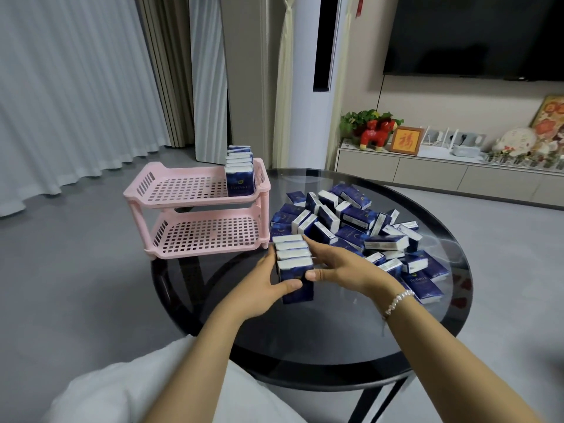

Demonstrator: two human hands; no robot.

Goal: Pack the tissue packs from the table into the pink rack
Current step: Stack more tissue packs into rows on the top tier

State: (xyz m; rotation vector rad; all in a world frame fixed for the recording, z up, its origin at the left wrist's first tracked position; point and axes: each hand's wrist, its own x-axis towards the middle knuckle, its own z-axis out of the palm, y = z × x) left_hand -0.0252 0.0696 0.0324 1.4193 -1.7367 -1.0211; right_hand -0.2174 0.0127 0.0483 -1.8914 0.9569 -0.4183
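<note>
Both hands, left (268, 283) and right (338, 267), clasp a row of upright, film-wrapped blue tissue packs (294, 265) near the round glass worktop's (320, 346) left edge, the row running away toward the perforated pink rack (195, 215).

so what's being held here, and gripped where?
Both hands, left hand and right hand, clamp a row of tissue packs by its two long sides, thumbs on the front pack.

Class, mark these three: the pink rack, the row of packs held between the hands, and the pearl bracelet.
pink rack (158, 185): head view, upper shelf's left wall.
held row of packs (293, 263): head view, nearest pack's white top.
pearl bracelet (398, 300): head view, beads on right wrist.
</note>
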